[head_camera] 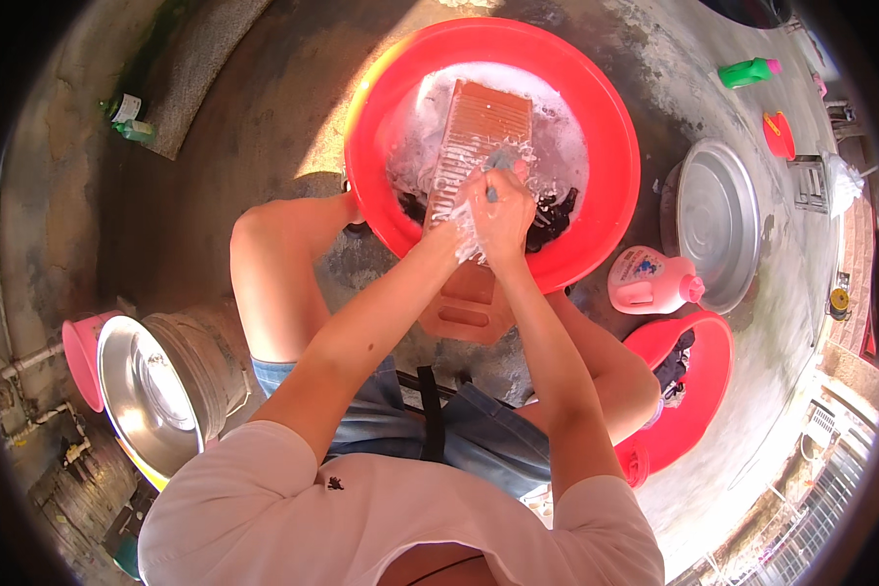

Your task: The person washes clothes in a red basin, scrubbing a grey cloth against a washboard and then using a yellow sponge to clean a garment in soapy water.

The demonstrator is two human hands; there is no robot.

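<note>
Before me a large red plastic basin holds sudsy water. A brown ribbed washboard leans in it, its slotted lower end sticking out over the near rim towards me. My right hand is closed around a wet grey cloth on the ridges. Close against it, my left hand also grips the cloth, its fingers partly hidden by the right hand. Foam covers the left wrist and the ridges around both hands. Dark wet fabric lies in the water to the right of the board.
Beside the basin on the right stand a pink detergent bottle, a metal basin and a red tub with dark clothes. At left are a shiny metal basin and a pink bucket. A green bottle lies farther right.
</note>
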